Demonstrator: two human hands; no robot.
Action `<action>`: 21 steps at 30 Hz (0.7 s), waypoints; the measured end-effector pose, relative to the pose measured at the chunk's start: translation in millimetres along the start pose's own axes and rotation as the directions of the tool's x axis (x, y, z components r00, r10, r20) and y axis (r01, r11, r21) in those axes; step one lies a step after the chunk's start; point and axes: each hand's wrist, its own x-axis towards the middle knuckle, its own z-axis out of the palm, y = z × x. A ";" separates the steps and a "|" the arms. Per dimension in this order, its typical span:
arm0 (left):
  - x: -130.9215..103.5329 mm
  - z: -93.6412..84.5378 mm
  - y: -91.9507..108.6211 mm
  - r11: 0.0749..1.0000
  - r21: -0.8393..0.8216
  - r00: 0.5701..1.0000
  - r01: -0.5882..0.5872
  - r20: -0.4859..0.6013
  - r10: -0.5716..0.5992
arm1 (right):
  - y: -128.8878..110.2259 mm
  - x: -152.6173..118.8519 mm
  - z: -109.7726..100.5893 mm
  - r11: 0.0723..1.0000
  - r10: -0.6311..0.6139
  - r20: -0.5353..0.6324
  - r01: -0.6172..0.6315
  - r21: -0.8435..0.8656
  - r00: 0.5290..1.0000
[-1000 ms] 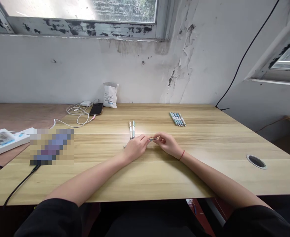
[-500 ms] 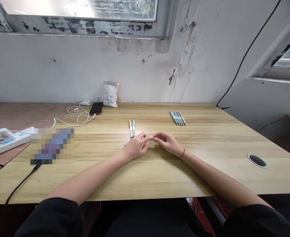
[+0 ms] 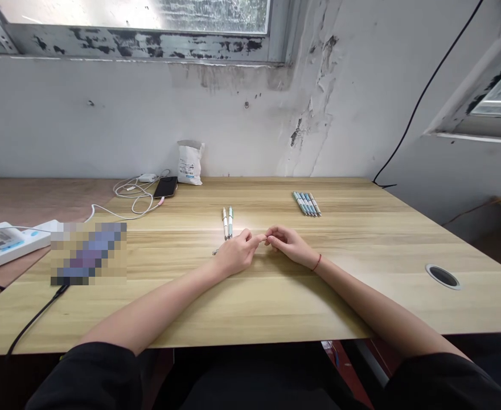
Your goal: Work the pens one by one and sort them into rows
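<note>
At the near edge, the black left sleeve (image 3: 88,376) and black right sleeve (image 3: 442,381) frame a pale wood-grain desk (image 3: 361,307). A thin black cable (image 3: 35,319) climbs on the left to a pixelated patch (image 3: 90,253), whose contents cannot be made out. Right of the arms, a round dark cable hole with a light rim (image 3: 442,277) is set into the desktop.

Near the middle, the bare left hand (image 3: 237,253) and bare right hand (image 3: 291,245) meet at the fingertips. The left fingers are bent, the index reaching toward the right hand; the right fingers curl inward, almost closed against the thumb. Whether either grips anything cannot be told. A red string bracelet (image 3: 316,262) circles the right wrist.

Just beyond the left hand, a slim cream pen (image 3: 225,224) and a slim pale-green pen (image 3: 230,222) lie side by side. At far left lies a white power strip (image 3: 24,242). Farther right, a neat row of slim blue, green and beige pens (image 3: 307,204) rests on the desk. Far left of centre, a dark flat phone (image 3: 165,187) lies near a crumpled white plastic packet (image 3: 190,163) against the peeling white wall (image 3: 126,114).
</note>
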 end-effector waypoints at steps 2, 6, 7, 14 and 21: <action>0.0 0.7 -0.2 1.000 0.009 1.000 0.001 -0.006 -0.001 | -1.6 0.4 -2.4 1.000 0.024 -0.028 -0.024 0.015 0.999; 0.3 0.9 -0.4 1.000 0.017 1.000 0.000 -0.009 0.000 | -0.9 1.4 -7.3 0.996 0.025 -0.089 -0.033 -0.084 0.996; 0.4 0.6 -0.3 1.000 0.016 1.000 0.001 -0.011 -0.001 | -0.3 1.5 -8.1 0.991 0.004 -0.093 -0.017 -0.132 0.996; 1.1 0.2 0.6 1.000 -0.002 1.000 0.018 -0.001 -0.018 | -3.6 -0.5 -7.4 0.967 -0.066 -0.009 0.062 -0.248 0.998; 0.5 2.0 -0.8 0.993 -0.106 0.996 -0.050 -0.072 0.043 | -0.5 -0.3 0.6 0.944 -0.120 -0.048 0.099 -0.314 0.992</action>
